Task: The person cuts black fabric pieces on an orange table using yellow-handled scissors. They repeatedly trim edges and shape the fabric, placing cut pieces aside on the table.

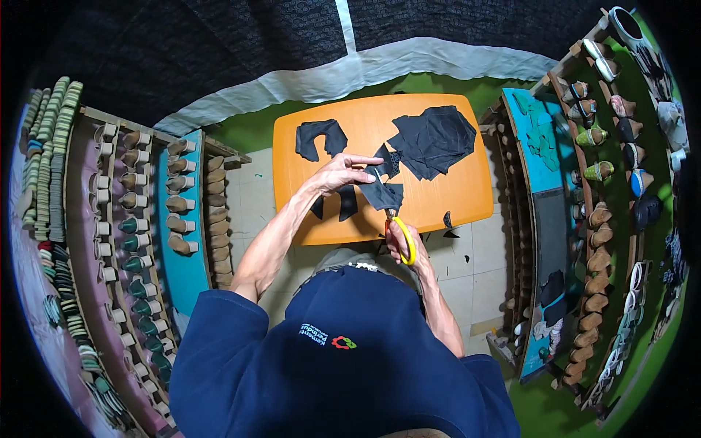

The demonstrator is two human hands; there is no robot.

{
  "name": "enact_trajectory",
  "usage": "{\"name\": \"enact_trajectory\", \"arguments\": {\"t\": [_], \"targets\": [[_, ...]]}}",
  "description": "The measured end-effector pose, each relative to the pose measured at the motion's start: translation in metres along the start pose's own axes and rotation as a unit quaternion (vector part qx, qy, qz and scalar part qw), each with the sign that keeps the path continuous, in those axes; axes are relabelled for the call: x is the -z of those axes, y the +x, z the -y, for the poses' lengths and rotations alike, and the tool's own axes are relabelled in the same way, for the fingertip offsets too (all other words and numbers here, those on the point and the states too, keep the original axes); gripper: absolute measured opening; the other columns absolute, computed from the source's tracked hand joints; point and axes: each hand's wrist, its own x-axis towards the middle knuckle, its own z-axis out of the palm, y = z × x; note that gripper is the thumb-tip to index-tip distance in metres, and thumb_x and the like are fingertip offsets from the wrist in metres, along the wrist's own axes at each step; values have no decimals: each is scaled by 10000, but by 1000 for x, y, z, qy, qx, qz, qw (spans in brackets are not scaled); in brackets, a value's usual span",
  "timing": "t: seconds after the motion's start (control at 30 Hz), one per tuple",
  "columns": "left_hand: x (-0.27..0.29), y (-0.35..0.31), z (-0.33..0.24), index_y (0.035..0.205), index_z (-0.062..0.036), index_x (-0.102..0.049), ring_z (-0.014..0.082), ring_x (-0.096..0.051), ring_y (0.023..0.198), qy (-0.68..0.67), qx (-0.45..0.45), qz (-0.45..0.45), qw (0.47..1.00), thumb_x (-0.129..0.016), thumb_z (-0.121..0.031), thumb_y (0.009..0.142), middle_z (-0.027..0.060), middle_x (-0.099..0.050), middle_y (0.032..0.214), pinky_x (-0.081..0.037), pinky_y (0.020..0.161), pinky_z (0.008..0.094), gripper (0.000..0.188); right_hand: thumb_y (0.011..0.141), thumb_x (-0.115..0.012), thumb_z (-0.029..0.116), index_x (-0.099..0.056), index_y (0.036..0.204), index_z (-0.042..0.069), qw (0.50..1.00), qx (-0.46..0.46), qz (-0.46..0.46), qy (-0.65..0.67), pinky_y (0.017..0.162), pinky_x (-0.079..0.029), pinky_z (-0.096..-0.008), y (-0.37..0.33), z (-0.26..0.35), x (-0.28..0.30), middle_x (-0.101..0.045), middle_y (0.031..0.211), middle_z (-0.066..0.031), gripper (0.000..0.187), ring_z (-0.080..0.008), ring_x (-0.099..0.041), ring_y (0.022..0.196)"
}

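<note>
My left hand [343, 174] pinches a piece of black fabric [380, 193] above the near part of an orange table [431, 197]. In my right hand [400, 244] is a pair of scissors [407, 248] with yellow handles, its blades up against the fabric's lower edge. How far the blades are apart cannot be made out. Beyond my hands, a pile of black fabric [438, 142] lies at the far right of the table. A curved black cut piece [321, 139] rests at the far left. Smaller black pieces [347, 203] lie below my left hand.
Racks with rows of shoe lasts [181, 204] stand on the left. On the right are shelves with shoes and lasts [595, 277] and a blue board with green scraps [540, 131]. Black scraps [451, 233] lie on the tiled floor near the table. A dark curtain [241, 58] hangs behind.
</note>
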Motion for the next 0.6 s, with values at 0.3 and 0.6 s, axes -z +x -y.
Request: {"name": "enact_trajectory", "arguments": {"t": [0.3, 0.6], "targets": [[-11, -11, -13, 1370, -56, -599, 31, -644, 800, -39, 4, -18, 999, -759, -32, 844, 1, -714, 907, -503, 741, 176, 551, 949, -594, 578, -503, 749, 122, 1000, 13, 5, -4, 375, -335, -242, -2, 3, -1, -428, 559, 34, 506, -68, -408, 417], [-28, -18, 0, 1370, -48, -594, 62, -661, 816, -105, -26, -85, 991, -769, -44, 838, 45, -730, 939, -518, 757, 199, 560, 927, -600, 624, -522, 755, 117, 1000, 30, -3, 1, 369, -333, -239, -7, 5, -6, -427, 538, 35, 542, -61, -402, 410]]}}
